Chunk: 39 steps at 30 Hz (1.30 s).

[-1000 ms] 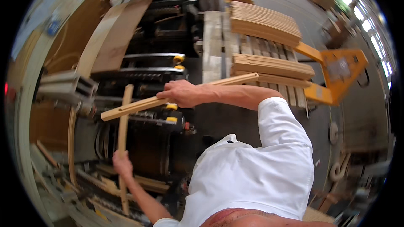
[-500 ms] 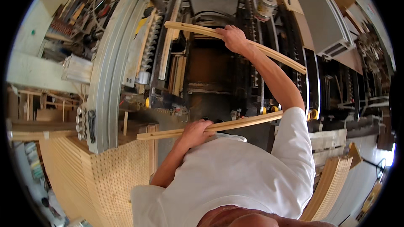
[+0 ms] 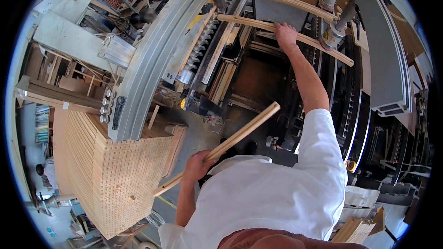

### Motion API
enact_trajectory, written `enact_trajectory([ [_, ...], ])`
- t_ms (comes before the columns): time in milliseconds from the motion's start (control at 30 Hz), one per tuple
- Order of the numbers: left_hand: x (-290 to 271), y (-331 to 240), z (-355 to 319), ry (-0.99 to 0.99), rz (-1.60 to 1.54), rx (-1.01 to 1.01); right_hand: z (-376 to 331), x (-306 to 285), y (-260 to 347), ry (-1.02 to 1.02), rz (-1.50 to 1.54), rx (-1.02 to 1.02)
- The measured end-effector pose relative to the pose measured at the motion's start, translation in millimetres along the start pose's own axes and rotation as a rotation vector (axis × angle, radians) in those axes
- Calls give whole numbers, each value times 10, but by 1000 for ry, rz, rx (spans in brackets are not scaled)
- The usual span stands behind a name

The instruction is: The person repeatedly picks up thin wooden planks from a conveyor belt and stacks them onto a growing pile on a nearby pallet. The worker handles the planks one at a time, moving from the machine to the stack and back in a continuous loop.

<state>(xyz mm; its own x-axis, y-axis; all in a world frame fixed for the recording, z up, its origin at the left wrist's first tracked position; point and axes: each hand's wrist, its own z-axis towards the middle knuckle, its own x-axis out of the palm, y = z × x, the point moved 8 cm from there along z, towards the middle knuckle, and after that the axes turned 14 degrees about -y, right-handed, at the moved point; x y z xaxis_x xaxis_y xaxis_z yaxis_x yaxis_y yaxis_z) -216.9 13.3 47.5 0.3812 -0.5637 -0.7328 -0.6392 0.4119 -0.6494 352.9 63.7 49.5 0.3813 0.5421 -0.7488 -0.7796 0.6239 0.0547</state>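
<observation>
A: What are we noting about the near strip (image 3: 244, 132)?

B: It's slanting before the white shirt (image 3: 277, 189), our left hand (image 3: 197, 166) curling its fingers around it below mid-length. We're judging it light, stiff, scarcely slippery; corners possibly chipping, so we're favouring the middle.

A: And the far strip (image 3: 318, 44)?

B: It's spanning the machine frame (image 3: 199, 106), left edge toward right, passing just beside a cylinder (image 3: 333, 36). Our right hand (image 3: 287, 36) is gripping near its middle, fingers bending over it.

A: What are we missing?

B: Both thumbs are hiding; we're not telling whether the far strip is resting or hovering. Shadow is obscuring the frame's inside.
</observation>
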Motion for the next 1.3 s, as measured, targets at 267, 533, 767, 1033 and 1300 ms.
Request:
enact_trajectory([
  [267,57,184,67,-130,21,-113,92,137,143,-4,12,-51],
  [533,-208,84,-112,-234,-121,-106,87,88,196,-17,35,-48],
  [767,-1048,175,-928,-381,-204,-296,98,67,166,54,40,2],
  [1033,-2775,681,-2608,-838,-223,-297,200,-59,323,68,119,122],
  [1300,-4429,1834,-3993,-1289,-58,-570,-500,-973,1597,13,847,209],
])
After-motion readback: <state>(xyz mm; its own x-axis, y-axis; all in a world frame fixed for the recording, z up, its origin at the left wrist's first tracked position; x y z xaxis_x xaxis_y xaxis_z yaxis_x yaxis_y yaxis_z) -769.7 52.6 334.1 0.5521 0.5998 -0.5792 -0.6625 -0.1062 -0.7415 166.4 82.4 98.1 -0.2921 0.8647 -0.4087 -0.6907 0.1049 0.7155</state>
